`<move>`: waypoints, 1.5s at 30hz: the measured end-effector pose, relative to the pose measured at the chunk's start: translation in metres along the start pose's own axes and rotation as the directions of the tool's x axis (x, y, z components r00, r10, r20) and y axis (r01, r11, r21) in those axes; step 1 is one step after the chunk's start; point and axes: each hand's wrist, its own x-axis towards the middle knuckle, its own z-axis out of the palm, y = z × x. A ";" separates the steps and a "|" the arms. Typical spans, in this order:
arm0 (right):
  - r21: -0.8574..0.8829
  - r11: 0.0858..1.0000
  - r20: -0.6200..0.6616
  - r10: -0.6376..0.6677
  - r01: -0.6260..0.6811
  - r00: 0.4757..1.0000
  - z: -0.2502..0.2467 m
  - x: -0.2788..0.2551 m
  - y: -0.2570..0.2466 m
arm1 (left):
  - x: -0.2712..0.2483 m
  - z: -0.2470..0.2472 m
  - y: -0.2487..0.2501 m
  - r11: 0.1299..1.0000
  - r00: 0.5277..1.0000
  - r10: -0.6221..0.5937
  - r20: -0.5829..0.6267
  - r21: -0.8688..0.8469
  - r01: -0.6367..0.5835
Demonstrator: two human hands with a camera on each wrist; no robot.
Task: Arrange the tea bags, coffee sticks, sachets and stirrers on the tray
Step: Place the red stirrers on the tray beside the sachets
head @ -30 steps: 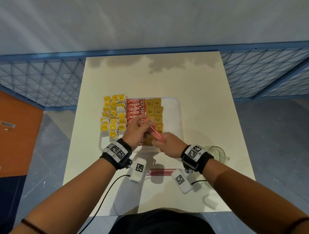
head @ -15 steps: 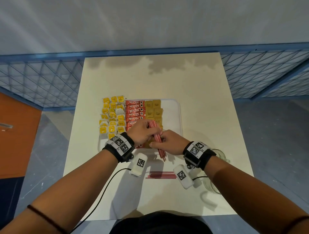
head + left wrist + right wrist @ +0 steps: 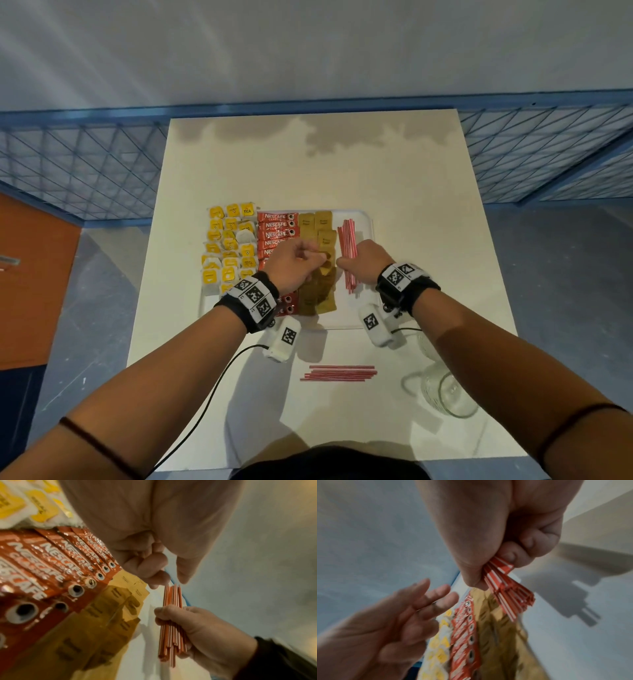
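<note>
The white tray (image 3: pixel 347 313) holds yellow tea bags (image 3: pixel 229 246) on its left, red coffee sticks (image 3: pixel 275 226) beside them, then brown sachets (image 3: pixel 315 226). My right hand (image 3: pixel 359 260) grips a bundle of red-and-white stirrers (image 3: pixel 346 240) by its near half, lengthwise over the tray's right strip. In the right wrist view the thumb and curled fingers (image 3: pixel 518 555) pinch the stirrers (image 3: pixel 508 593). My left hand (image 3: pixel 308 257) hovers over the coffee sticks and sachets, fingers loose, holding nothing. Its fingertips (image 3: pixel 154 580) are just off the bundle's far end (image 3: pixel 172 595).
A second bunch of stirrers (image 3: pixel 339 372) lies crosswise on the table in front of the tray. A clear glass jar (image 3: pixel 442 390) lies on its side at the near right. Blue mesh fencing borders the table's far side.
The stirrer bundle has gone from the tray's near middle, held by both hands, to the right strip and turned lengthwise. My left hand has let go of it.
</note>
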 end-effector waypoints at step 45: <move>-0.443 0.896 -0.053 -0.014 -0.011 0.998 -0.006 0.009 0.013 | -0.007 0.001 -0.027 0.966 0.997 -0.012 0.071 0.258 -0.007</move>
